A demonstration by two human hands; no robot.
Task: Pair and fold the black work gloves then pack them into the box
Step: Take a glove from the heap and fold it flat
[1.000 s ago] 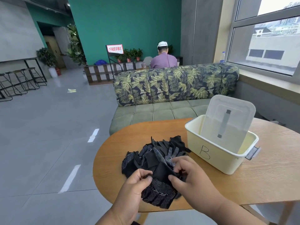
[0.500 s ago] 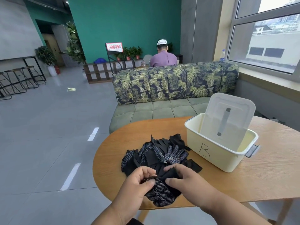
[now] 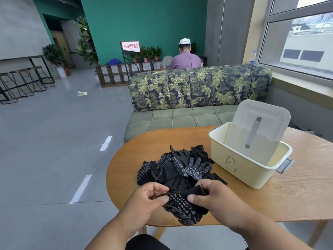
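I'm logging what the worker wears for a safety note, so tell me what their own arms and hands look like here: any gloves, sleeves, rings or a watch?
Both arms are bare as far as the frame shows, with no sleeves in view. The left hand and the right hand wear no gloves. No rings, watch, wristband, cables or markings are visible on either hand or forearm.

left hand (image 3: 146, 199) pinching, right hand (image 3: 214, 195) pinching, forearms converging
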